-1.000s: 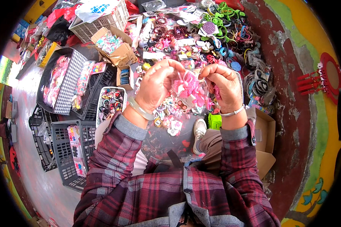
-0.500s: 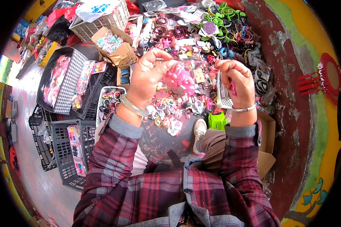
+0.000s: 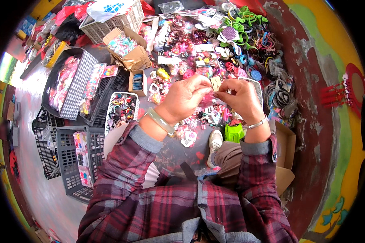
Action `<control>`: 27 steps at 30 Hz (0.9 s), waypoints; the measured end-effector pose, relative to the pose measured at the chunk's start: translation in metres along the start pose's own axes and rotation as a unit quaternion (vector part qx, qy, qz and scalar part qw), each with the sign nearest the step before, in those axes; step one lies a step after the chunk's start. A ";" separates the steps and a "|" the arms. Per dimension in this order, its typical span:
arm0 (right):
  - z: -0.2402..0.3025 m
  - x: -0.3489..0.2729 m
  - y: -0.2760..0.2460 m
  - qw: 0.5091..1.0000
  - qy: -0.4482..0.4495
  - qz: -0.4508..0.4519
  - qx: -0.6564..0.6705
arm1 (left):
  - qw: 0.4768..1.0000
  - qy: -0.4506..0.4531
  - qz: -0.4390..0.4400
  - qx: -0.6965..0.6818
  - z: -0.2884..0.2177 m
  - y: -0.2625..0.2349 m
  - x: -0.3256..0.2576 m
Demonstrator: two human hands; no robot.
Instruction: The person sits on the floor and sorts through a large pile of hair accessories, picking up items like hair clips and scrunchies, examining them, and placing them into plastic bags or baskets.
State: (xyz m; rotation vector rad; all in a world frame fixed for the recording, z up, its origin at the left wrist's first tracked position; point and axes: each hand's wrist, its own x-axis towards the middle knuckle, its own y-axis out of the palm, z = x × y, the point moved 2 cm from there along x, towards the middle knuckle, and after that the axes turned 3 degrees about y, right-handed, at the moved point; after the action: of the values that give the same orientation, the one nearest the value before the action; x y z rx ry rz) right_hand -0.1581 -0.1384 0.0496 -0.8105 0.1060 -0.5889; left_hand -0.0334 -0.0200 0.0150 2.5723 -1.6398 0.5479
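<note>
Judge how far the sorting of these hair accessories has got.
Done: several crates and a white basket already hold packed pieces. In hand: the left hand and right hand pinch a pink accessory together. Left: a big loose heap beyond them.

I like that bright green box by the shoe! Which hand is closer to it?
The right hand. It is just above the green box, its wrist almost over it. The left hand is further off, up and to the left of the box. Both hands pinch a small pink thing.
</note>
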 end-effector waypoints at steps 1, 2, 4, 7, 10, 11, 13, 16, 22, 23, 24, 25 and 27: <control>0.001 0.001 0.000 1.000 -0.001 0.004 -0.010 | 1.000 -0.006 0.005 -0.006 0.004 -0.001 0.000; 0.003 0.002 0.001 1.000 -0.003 0.008 -0.020 | 1.000 -0.012 0.010 -0.012 0.005 -0.002 0.000; 0.005 0.000 0.000 0.999 0.001 0.012 -0.045 | 0.999 -0.009 0.020 0.027 0.003 -0.002 0.002; 0.010 -0.002 0.002 0.998 -0.020 0.013 -0.062 | 0.988 0.079 0.014 0.132 0.005 -0.004 0.001; 0.011 -0.002 0.003 0.997 -0.035 0.009 -0.061 | 0.977 0.134 0.014 0.165 0.003 -0.006 0.002; 0.011 -0.002 0.001 0.998 -0.035 0.008 -0.054 | 0.977 0.136 0.011 0.162 0.001 -0.007 0.002; 0.008 -0.003 -0.002 0.997 -0.054 -0.008 -0.051 | 0.977 0.142 0.005 0.158 -0.004 -0.008 0.001; -0.001 -0.003 -0.008 0.999 -0.022 0.010 0.023 | 0.999 -0.010 0.030 0.019 0.001 -0.011 0.000; -0.006 -0.002 -0.010 0.991 0.011 0.034 0.131 | 0.997 -0.047 0.050 -0.032 -0.009 -0.019 0.004; -0.008 -0.002 -0.009 0.990 0.010 0.032 0.136 | 0.997 -0.041 0.046 -0.047 -0.003 -0.018 0.004; -0.009 -0.002 -0.009 0.989 0.009 0.032 0.143 | 0.997 -0.036 0.042 -0.061 -0.003 -0.018 0.005; -0.007 -0.003 -0.010 0.976 0.062 0.057 0.199 | 0.990 -0.053 0.056 -0.117 -0.003 -0.019 0.006; -0.006 -0.003 -0.010 0.955 0.066 0.066 0.281 | 0.957 -0.137 0.086 -0.243 -0.006 -0.015 0.004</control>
State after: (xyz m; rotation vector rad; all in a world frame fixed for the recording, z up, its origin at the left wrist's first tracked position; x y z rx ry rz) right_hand -0.1670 -0.1460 0.0515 -0.2087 0.1066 -0.5088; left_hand -0.0198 -0.0157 0.0246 2.2248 -1.8055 -0.2065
